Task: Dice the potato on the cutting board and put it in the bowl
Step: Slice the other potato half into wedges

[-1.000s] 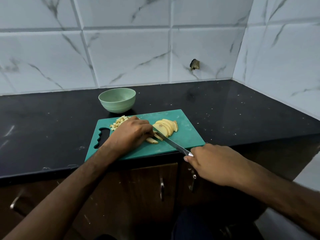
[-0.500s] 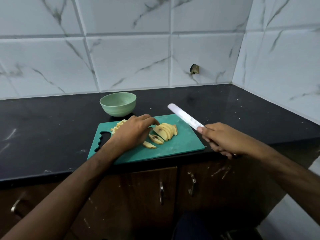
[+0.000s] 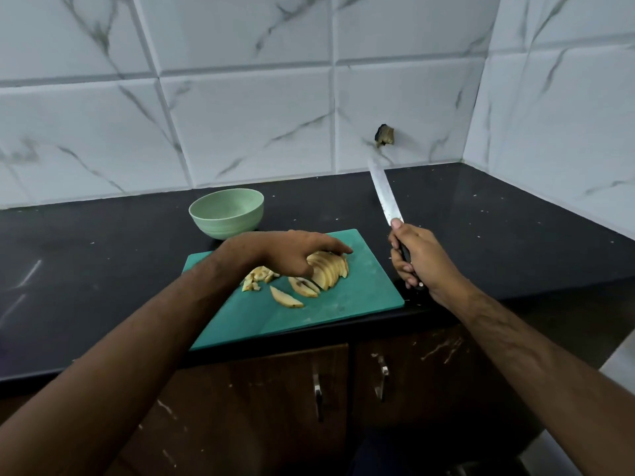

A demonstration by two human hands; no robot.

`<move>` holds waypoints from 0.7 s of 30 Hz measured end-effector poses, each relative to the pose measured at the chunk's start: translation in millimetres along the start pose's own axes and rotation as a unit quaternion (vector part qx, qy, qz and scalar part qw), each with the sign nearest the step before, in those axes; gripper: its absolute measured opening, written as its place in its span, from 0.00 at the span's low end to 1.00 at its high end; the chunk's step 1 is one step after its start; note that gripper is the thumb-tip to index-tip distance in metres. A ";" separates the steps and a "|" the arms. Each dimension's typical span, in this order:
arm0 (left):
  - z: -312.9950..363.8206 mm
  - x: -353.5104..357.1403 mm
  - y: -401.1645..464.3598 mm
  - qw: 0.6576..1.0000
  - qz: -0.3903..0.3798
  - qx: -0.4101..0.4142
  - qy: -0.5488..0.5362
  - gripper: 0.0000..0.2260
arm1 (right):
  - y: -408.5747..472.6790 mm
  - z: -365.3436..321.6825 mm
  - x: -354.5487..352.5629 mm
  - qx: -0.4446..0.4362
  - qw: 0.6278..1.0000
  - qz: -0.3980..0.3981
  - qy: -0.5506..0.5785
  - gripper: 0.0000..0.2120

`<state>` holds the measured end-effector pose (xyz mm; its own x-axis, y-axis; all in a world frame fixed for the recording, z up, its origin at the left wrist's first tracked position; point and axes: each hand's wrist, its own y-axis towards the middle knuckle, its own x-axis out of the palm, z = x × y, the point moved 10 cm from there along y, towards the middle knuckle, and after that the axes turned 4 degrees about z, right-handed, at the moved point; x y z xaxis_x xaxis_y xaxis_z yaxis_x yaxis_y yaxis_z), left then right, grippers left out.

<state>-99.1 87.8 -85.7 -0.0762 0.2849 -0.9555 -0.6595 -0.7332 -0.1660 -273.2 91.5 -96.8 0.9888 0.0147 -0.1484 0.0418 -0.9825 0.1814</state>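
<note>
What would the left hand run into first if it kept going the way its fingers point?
Probably nothing for a while. The left hand rests on the potato slices, its fingers pointing right across bare cutting board. Past the board's edge, the right hand gripping the knife looks next, though depth is unclear.

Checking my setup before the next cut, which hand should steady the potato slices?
Left. The left hand already rests on the slices; the right hand grips the knife, raised off the board.

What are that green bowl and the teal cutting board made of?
The bowl looks like matte plastic or a fibre composite: pale green, dull, no glaze shine. The cutting board seems thin plastic: flat, uniform teal, faintly scuffed surface. Neither can be confirmed by look alone.
</note>
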 end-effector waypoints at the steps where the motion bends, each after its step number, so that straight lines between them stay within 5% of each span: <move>1: 2.1 0.1 1.0 1.000 -0.005 0.005 0.001 0.35 | -0.2 0.2 1.0 -0.002 1.000 -0.004 -0.001 0.21; 9: 9.7 -6.1 9.2 0.990 0.007 0.017 0.140 0.28 | 0.0 2.3 0.6 -0.004 1.000 -0.014 -0.001 0.21; 21: -11.7 -15.7 10.1 0.983 0.138 0.012 0.117 0.22 | -1.5 0.1 4.2 -0.015 1.000 -0.022 -0.006 0.21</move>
<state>-95.8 68.7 -75.2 -0.0829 -0.0747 -0.9938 -0.6549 -0.7475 0.1108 -269.2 93.0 -97.8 0.9842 0.0556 -0.1679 0.0899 -0.9748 0.2041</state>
